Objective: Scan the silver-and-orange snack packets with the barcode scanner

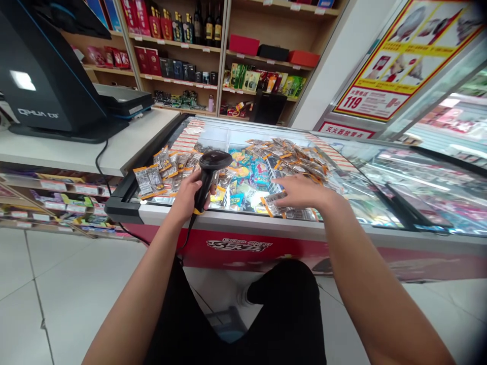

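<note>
My left hand (187,196) is wrapped round the handle of a black barcode scanner (213,170), held upright with its head on top, above the freezer's near edge. A cable hangs from the handle's base. On the left of the freezer's glass top lies a heap of small packets with orange edges (150,181), partly behind the scanner. My right hand (299,190) is stretched palm down over the near side of a larger pile of like packets (291,152), fingers pointing left. One packet (272,204) lies just below its fingertips; whether they touch it I cannot tell.
The red-fronted chest freezer (190,235) shows colourful bags through its glass. To the left, a counter (148,126) bears a black machine (49,81). Behind stand shelves of bottles and boxes (243,44). Between my legs, a blue-grey stool (228,324) is partly visible.
</note>
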The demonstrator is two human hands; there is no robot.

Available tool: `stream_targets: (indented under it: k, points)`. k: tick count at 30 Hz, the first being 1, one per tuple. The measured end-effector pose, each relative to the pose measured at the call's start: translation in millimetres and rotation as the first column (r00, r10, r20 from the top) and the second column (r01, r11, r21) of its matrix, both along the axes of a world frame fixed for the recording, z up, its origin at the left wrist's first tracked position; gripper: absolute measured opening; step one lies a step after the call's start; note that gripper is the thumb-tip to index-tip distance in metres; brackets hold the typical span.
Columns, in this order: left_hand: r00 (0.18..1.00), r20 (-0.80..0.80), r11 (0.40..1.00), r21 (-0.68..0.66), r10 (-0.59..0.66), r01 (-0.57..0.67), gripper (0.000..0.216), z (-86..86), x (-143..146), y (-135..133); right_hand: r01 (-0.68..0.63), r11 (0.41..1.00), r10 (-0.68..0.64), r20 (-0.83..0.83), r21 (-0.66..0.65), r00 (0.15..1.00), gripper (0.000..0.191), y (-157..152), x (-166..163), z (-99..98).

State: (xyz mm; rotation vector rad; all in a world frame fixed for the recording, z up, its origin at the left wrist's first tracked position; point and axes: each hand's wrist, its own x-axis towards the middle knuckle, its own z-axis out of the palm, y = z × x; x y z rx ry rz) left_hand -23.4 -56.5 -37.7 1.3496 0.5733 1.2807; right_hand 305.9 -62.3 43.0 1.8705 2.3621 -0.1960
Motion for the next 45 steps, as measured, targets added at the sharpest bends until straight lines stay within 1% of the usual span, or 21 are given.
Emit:
stream_targets:
  k: [1, 3, 6, 9, 11, 13, 15, 16, 17, 19, 20, 21, 22, 24, 26, 30, 33, 38, 42, 43, 45]
  points:
    - [1.000, -0.010, 1.000, -0.014, -0.003, 0.003, 0.027, -0.1, 0, 0, 0.015, 0.999, -0.013, 0.055, -0.032, 0.998, 0.046, -3, 3, -1.4]
    - [1.000, -0.030, 1.000, -0.031, 0.001, -0.002, 0.028, -0.2, 0, 1, 0.022, 0.998, -0.017, 0.091, -0.056, 0.996, 0.040, -5, 2, -4.7]
    - [0.999, -0.042, 0.999, -0.035, 0.007, -0.009, 0.029, 0.1, 0, 1, 0.001, 1.000, -0.001, 0.037, 0.006, 0.999, 0.029, -1, -2, -6.8]
    - [0.999, -0.045, 0.999, -0.036, 0.003, -0.005, 0.030, 0.0, 0, 1, -0.004, 1.000, 0.006, -0.112, 0.023, 0.994, 0.022, 9, -5, -5.7]
    - [0.999, -0.044, 1.000, -0.027, 0.000, -0.001, 0.029, -0.7, 0, 1, 0.053, 0.997, -0.031, -0.311, 0.061, 0.950, 0.023, 17, -8, -7.0]
    - [0.999, -0.035, 1.000, -0.011, -0.013, 0.013, 0.029, -1.7, -1, 1, 0.172, 0.977, -0.077, -0.555, 0.122, 0.829, 0.026, 24, -14, -12.4]
    - [0.999, -0.023, 0.999, 0.005, -0.037, 0.037, 0.031, -3.0, -1, 1, 0.318, 0.938, -0.101, -0.766, 0.140, 0.635, 0.032, 29, -24, -22.1]
    - [0.999, -0.017, 0.999, 0.012, -0.051, 0.051, 0.032, -3.7, -2, 1, 0.367, 0.924, -0.104, -0.846, 0.113, 0.523, 0.036, 31, -31, -27.8]
    - [0.998, -0.009, 0.998, 0.017, -0.064, 0.064, 0.033, -4.4, -2, 1, 0.392, 0.918, -0.115, -0.904, 0.062, 0.411, 0.039, 31, -38, -33.8]
    - [0.996, 0.013, 0.996, 0.022, -0.092, 0.092, 0.036, -5.7, -2, 0, 0.367, 0.929, -0.129, -0.969, -0.045, 0.209, 0.044, 31, -51, -44.9]
    - [0.994, 0.027, 0.994, 0.022, -0.108, 0.107, 0.038, -6.3, -3, 0, 0.353, 0.932, -0.134, -0.982, -0.079, 0.134, 0.048, 30, -57, -49.5]
    - [0.991, 0.041, 0.992, 0.019, -0.126, 0.126, 0.039, -6.9, -3, 0, 0.350, 0.932, -0.132, -0.988, -0.095, 0.082, 0.051, 29, -63, -53.5]
    - [0.988, 0.052, 0.989, 0.014, -0.147, 0.147, 0.041, -7.4, -3, -1, 0.364, 0.926, -0.124, -0.991, -0.096, 0.057, 0.053, 28, -67, -56.7]
    - [0.981, 0.058, 0.983, 0.001, -0.186, 0.186, 0.042, -8.1, -3, -1, 0.412, 0.909, -0.102, -0.992, -0.064, 0.070, 0.054, 28, -74, -61.5]
    - [0.976, 0.057, 0.977, -0.016, -0.210, 0.212, 0.042, -8.0, -4, -2, 0.438, 0.899, -0.072, -0.990, -0.013, 0.117, 0.051, 30, -78, -64.9]
    - [0.961, 0.080, 0.963, -0.037, -0.263, 0.267, 0.038, -5.7, -4, -5, 0.418, 0.907, -0.025, -0.984, 0.052, 0.177, 0.049, 34, -80, -70.0]
    - [0.953, 0.096, 0.956, -0.041, -0.286, 0.291, 0.040, -3.5, -4, -6, 0.421, 0.904, -0.028, -0.974, 0.071, 0.225, 0.048, 33, -80, -73.9]
    - [0.963, 0.103, 0.966, -0.037, -0.249, 0.254, 0.043, -2.1, -3, -5, 0.399, 0.914, -0.031, -0.971, 0.068, 0.236, 0.049, 33, -79, -78.8]
    - [0.978, 0.122, 0.984, -0.016, -0.172, 0.175, 0.037, -1.8, -3, -4, 0.438, 0.894, -0.017, -0.971, 0.092, 0.239, 0.034, 35, -79, -73.5]
    - [0.980, 0.126, 0.987, -0.013, -0.156, 0.159, 0.036, -1.4, -3, -4, 0.428, 0.898, -0.016, -0.965, 0.101, 0.262, 0.031, 35, -80, -71.8]
    - [0.982, 0.127, 0.990, -0.012, -0.136, 0.139, 0.039, -0.1, -3, -5, 0.360, 0.923, -0.004, -0.930, 0.138, 0.367, 0.032, 36, -83, -70.3]
